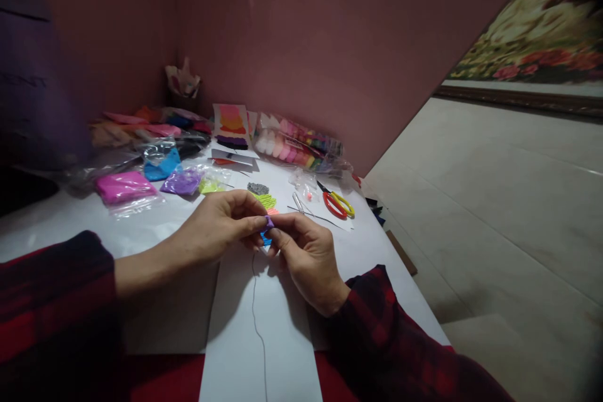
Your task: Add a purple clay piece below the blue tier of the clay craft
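My left hand (221,223) and my right hand (306,251) meet over the white table (61,213), both pinching a small purple piece of clay (269,222) between their fingertips. A blue bit (265,239) shows just under the fingers. A thin dark thread (257,320) hangs down from the hands across a white sheet (277,326). Both sleeves are red-and-black plaid.
Bags of pink clay (123,186), blue clay (161,166) and purple clay (181,181) lie at the left. A pack of coloured clay sticks (296,146) lies at the back. Red-and-yellow scissors (336,202) rest at the right, near the table edge. A pink wall stands behind.
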The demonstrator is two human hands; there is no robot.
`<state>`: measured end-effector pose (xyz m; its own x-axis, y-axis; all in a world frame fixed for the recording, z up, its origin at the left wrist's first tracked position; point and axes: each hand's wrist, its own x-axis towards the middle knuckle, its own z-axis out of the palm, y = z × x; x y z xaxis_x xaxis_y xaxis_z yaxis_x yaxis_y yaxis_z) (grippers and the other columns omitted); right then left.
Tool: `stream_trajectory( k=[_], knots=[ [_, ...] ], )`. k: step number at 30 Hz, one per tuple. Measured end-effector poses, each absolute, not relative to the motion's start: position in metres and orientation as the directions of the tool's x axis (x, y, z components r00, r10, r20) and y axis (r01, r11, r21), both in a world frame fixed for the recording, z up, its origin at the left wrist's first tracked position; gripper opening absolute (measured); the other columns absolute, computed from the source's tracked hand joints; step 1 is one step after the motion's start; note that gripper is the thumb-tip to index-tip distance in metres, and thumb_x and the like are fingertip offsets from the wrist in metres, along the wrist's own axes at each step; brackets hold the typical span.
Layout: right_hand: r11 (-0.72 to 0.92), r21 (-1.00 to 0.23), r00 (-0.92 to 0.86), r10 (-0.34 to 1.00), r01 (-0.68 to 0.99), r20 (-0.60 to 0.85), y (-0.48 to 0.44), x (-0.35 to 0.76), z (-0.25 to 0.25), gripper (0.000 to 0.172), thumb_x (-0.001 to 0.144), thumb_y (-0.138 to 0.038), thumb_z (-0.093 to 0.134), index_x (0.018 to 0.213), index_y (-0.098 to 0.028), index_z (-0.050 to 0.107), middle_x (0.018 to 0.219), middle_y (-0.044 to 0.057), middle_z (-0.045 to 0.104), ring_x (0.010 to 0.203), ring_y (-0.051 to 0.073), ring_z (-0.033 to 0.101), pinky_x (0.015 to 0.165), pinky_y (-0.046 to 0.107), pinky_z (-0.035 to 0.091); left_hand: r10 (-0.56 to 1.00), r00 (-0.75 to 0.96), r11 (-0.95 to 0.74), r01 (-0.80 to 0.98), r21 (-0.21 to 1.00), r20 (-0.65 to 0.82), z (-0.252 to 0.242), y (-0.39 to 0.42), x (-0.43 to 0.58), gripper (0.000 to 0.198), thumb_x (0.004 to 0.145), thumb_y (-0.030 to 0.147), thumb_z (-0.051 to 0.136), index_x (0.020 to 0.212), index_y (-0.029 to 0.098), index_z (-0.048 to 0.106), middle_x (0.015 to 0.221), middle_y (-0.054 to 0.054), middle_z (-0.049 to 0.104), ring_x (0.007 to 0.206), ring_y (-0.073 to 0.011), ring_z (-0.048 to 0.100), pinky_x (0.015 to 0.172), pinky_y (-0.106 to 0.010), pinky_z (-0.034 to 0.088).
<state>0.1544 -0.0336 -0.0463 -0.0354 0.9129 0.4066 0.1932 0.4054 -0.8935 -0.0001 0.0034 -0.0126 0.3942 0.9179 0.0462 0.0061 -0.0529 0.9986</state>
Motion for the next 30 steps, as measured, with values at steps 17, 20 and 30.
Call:
stream_trajectory(
  k=[17,20,30],
  knots=[
    [0.446,-0.819,-0.004,0.879,0.362,0.477,-0.033,0.156,-0.047,0.015,0.082,-0.020,0.063,0.096,-0.018,0.065,0.081,0.005,0.069,0.071,0.017,0.064,0.062,0.030,0.053,0.924,0.379,-0.019,-0.068,0.998,0.044,-0.010,0.000,0.001,0.014,0.065,0.018,0.069,0.075,0.012,0.061,0.059,-0.001,0.068,0.052,-0.0121,0.061,0.054,-0.023,0.049],
    [0.453,-0.804,-0.017,0.875,0.385,0.485,-0.035,0.156,-0.044,0.014,0.081,-0.020,0.064,0.095,-0.019,0.066,0.085,0.005,0.070,0.075,0.017,0.064,0.064,0.031,0.053,0.934,0.357,0.002,-0.100,0.995,0.034,-0.007,-0.003,0.002,0.010,0.063,0.014,0.069,0.071,0.012,0.062,0.055,-0.001,0.067,0.049,-0.0119,0.061,0.050,-0.022,0.050],
    [0.408,-0.837,0.028,0.894,0.364,0.448,-0.033,0.158,-0.045,0.010,0.087,-0.026,0.060,0.091,-0.019,0.066,0.082,0.005,0.068,0.072,0.016,0.061,0.064,0.030,0.050,0.891,0.448,0.024,-0.206,0.978,0.072,-0.021,0.005,0.003,0.019,0.064,0.015,0.074,0.080,0.013,0.067,0.071,-0.004,0.075,0.066,-0.0158,0.070,0.063,-0.025,0.056]
  ],
)
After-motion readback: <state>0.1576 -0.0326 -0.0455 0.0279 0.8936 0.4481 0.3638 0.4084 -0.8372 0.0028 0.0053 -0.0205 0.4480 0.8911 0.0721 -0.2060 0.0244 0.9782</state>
